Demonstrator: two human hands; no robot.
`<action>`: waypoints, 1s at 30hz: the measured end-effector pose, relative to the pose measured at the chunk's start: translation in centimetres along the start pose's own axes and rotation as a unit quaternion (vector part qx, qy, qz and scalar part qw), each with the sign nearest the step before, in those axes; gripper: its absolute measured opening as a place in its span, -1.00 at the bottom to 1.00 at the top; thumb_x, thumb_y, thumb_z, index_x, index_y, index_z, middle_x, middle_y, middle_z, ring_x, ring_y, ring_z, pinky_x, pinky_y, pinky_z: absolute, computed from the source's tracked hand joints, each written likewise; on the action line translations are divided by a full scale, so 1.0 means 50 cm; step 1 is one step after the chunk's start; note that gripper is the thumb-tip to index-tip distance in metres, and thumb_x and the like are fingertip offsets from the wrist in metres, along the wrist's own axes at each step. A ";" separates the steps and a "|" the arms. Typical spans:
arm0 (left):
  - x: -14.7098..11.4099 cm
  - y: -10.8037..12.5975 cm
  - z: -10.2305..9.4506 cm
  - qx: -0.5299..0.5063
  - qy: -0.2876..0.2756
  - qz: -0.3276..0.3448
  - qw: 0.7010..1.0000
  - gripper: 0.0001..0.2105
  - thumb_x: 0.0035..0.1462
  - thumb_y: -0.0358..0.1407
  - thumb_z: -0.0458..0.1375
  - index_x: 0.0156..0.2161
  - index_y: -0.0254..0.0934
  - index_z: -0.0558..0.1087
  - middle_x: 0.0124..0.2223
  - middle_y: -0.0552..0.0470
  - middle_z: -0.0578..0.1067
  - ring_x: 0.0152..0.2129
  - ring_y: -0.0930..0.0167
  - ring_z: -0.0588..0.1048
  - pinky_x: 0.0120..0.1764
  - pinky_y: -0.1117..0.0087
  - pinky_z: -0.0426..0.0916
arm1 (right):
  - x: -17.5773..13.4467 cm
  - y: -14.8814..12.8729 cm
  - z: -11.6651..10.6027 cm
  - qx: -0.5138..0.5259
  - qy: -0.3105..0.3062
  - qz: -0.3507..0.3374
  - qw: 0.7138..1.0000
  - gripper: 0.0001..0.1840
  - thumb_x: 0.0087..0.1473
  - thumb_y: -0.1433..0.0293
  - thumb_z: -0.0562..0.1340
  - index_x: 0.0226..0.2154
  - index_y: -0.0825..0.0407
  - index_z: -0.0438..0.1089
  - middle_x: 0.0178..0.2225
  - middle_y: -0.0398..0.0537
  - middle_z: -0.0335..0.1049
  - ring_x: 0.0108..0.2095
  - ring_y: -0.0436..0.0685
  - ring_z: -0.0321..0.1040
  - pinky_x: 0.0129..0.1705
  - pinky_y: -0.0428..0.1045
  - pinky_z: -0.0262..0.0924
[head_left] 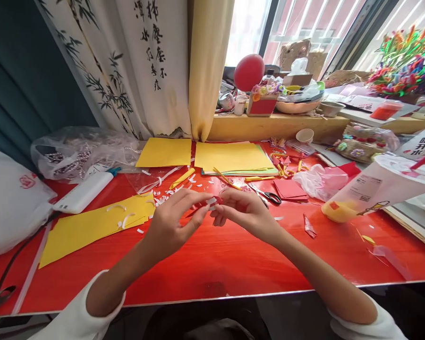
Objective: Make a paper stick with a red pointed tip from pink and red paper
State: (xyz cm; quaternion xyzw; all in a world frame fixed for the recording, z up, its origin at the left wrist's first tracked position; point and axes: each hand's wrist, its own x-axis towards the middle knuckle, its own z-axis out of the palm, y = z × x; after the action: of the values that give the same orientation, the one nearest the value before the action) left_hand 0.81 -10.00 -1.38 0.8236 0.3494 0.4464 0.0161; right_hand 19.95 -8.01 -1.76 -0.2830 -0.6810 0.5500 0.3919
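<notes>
Both my hands meet over the middle of the red table, raised a little above it. Between my fingertips is a small piece of red paper (218, 200) with a white patch on it. My left hand (179, 217) pinches its left side, thumb against fingers. From the right, my right hand (246, 208) grips the other side with its fingers curled. Part of the red paper is hidden by the fingers. Just beyond my right hand lie black-handled scissors (272, 197) and a stack of red paper squares (291, 190). White paper scraps (163, 196) are scattered beyond my left hand.
Yellow sheets (230, 157) lie at the back, and yellow strips (92, 229) at the left. A tilted drink cup (371, 186) with a red straw is at the right. A white power bank (83, 191) and a plastic bag (10, 203) are at the left.
</notes>
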 end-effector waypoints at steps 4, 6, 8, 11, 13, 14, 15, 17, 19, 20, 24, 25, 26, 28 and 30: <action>-0.012 -0.010 0.019 0.029 0.000 0.013 0.999 -0.84 0.14 -0.43 0.13 -0.15 -0.27 0.44 -0.25 -0.02 0.52 -0.30 0.46 0.48 -0.23 0.44 0.40 | -0.004 0.022 0.007 -0.063 0.015 -0.020 0.998 -0.84 0.07 0.31 0.24 -0.34 0.08 0.35 -0.50 -0.11 0.44 -0.45 0.01 0.47 -0.36 -0.07 0.39; -0.016 -0.013 0.027 0.060 0.004 0.038 0.997 -0.84 0.13 -0.44 0.14 -0.15 -0.30 0.45 -0.24 -0.05 0.51 -0.29 0.43 0.46 -0.21 0.39 0.40 | -0.009 0.028 0.014 -0.109 0.026 -0.035 0.993 -0.88 0.08 0.34 0.22 -0.35 0.07 0.34 -0.48 -0.11 0.43 -0.44 0.02 0.48 -0.36 -0.08 0.39; -0.019 -0.015 0.031 0.088 0.008 0.061 0.994 -0.81 0.12 -0.45 0.14 -0.13 -0.29 0.45 -0.22 -0.06 0.50 -0.26 0.41 0.44 -0.20 0.35 0.39 | -0.014 0.031 0.021 -0.143 0.040 -0.048 0.988 -0.91 0.09 0.35 0.20 -0.35 0.05 0.32 -0.47 -0.10 0.43 -0.43 0.02 0.49 -0.35 -0.08 0.39; -0.021 -0.017 0.033 0.116 0.013 0.074 0.990 -0.78 0.12 -0.44 0.15 -0.11 -0.25 0.45 -0.20 -0.04 0.51 -0.23 0.39 0.42 -0.16 0.32 0.39 | -0.018 0.033 0.025 -0.176 0.058 -0.056 0.981 -0.89 0.10 0.34 0.19 -0.36 0.05 0.31 -0.46 -0.08 0.45 -0.44 0.03 0.49 -0.34 -0.09 0.40; -0.021 -0.018 0.033 0.132 0.016 0.080 0.988 -0.79 0.11 -0.43 0.16 -0.12 -0.26 0.46 -0.20 -0.05 0.52 -0.22 0.37 0.42 -0.14 0.29 0.39 | -0.019 0.034 0.025 -0.208 0.067 -0.066 0.973 -0.88 0.11 0.33 0.18 -0.39 0.05 0.31 -0.46 -0.06 0.46 -0.44 0.04 0.49 -0.35 -0.09 0.39; -0.021 -0.018 0.033 0.139 0.019 0.084 0.987 -0.79 0.10 -0.43 0.17 -0.13 -0.26 0.47 -0.20 -0.05 0.53 -0.21 0.36 0.43 -0.14 0.27 0.39 | -0.019 0.035 0.024 -0.228 0.071 -0.073 0.968 -0.87 0.11 0.33 0.18 -0.40 0.05 0.31 -0.46 -0.06 0.47 -0.43 0.04 0.49 -0.36 -0.09 0.38; -0.021 -0.019 0.034 0.145 0.021 0.087 0.985 -0.80 0.09 -0.43 0.18 -0.14 -0.27 0.48 -0.21 -0.05 0.54 -0.21 0.34 0.43 -0.13 0.25 0.39 | -0.020 0.036 0.024 -0.247 0.073 -0.079 0.963 -0.87 0.12 0.33 0.17 -0.41 0.05 0.31 -0.46 -0.05 0.48 -0.43 0.05 0.49 -0.36 -0.08 0.38; -0.020 -0.020 0.035 0.151 0.023 0.094 0.984 -0.82 0.08 -0.42 0.19 -0.17 -0.29 0.49 -0.21 -0.04 0.55 -0.21 0.33 0.43 -0.13 0.24 0.39 | -0.021 0.038 0.022 -0.281 0.073 -0.088 0.953 -0.85 0.13 0.32 0.16 -0.42 0.05 0.32 -0.46 -0.04 0.49 -0.44 0.05 0.48 -0.37 -0.08 0.36; -0.020 -0.021 0.037 0.150 0.018 0.095 0.984 -0.83 0.08 -0.42 0.19 -0.18 -0.29 0.49 -0.22 -0.04 0.56 -0.22 0.33 0.44 -0.15 0.24 0.39 | -0.022 0.042 0.021 -0.304 0.069 -0.094 0.946 -0.82 0.15 0.31 0.14 -0.40 0.06 0.33 -0.46 -0.03 0.50 -0.45 0.05 0.47 -0.39 -0.08 0.33; -0.021 -0.022 0.038 0.150 0.016 0.094 0.984 -0.83 0.09 -0.42 0.18 -0.18 -0.29 0.49 -0.22 -0.04 0.56 -0.23 0.34 0.44 -0.15 0.25 0.40 | -0.023 0.043 0.021 -0.313 0.067 -0.095 0.943 -0.82 0.16 0.31 0.13 -0.39 0.06 0.34 -0.46 -0.03 0.50 -0.45 0.05 0.47 -0.39 -0.08 0.32; -0.022 -0.024 0.040 0.149 0.013 0.089 0.985 -0.84 0.09 -0.42 0.17 -0.19 -0.27 0.50 -0.23 -0.03 0.56 -0.24 0.34 0.45 -0.16 0.25 0.39 | -0.023 0.051 0.022 -0.349 0.068 -0.109 0.928 -0.81 0.18 0.31 0.10 -0.38 0.05 0.34 -0.47 -0.04 0.50 -0.47 0.03 0.45 -0.42 -0.09 0.28; -0.022 -0.025 0.040 0.149 0.012 0.090 0.985 -0.84 0.09 -0.42 0.16 -0.19 -0.26 0.50 -0.23 -0.03 0.56 -0.24 0.34 0.46 -0.16 0.25 0.39 | -0.023 0.053 0.022 -0.357 0.071 -0.116 0.924 -0.80 0.18 0.31 0.10 -0.39 0.05 0.34 -0.48 -0.05 0.49 -0.48 0.02 0.44 -0.43 -0.10 0.27; -0.023 -0.025 0.040 0.148 0.011 0.090 0.985 -0.84 0.10 -0.42 0.16 -0.19 -0.26 0.50 -0.23 -0.02 0.56 -0.24 0.34 0.46 -0.16 0.25 0.39 | -0.023 0.054 0.023 -0.363 0.074 -0.121 0.921 -0.79 0.18 0.30 0.10 -0.40 0.05 0.33 -0.49 -0.05 0.49 -0.49 0.01 0.43 -0.45 -0.10 0.26; -0.023 -0.025 0.040 0.144 0.009 0.090 0.985 -0.84 0.10 -0.42 0.15 -0.20 -0.25 0.50 -0.23 -0.02 0.56 -0.24 0.35 0.46 -0.15 0.25 0.39 | -0.023 0.055 0.024 -0.371 0.077 -0.126 0.917 -0.78 0.18 0.29 0.10 -0.41 0.05 0.33 -0.50 -0.07 0.48 -0.51 0.00 0.42 -0.46 -0.11 0.24; -0.023 -0.026 0.040 0.139 0.006 0.092 0.986 -0.84 0.10 -0.42 0.16 -0.20 -0.26 0.50 -0.23 -0.03 0.56 -0.24 0.35 0.45 -0.15 0.25 0.38 | -0.023 0.055 0.024 -0.376 0.077 -0.127 0.915 -0.78 0.19 0.30 0.10 -0.40 0.05 0.33 -0.50 -0.07 0.48 -0.51 0.00 0.41 -0.46 -0.11 0.23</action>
State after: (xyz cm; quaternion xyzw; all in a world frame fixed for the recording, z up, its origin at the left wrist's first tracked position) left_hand 1.18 -9.12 -3.83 0.8438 0.3306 0.3981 -0.1422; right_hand 19.44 -8.95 -4.78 -0.3624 -0.8351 0.1758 0.3747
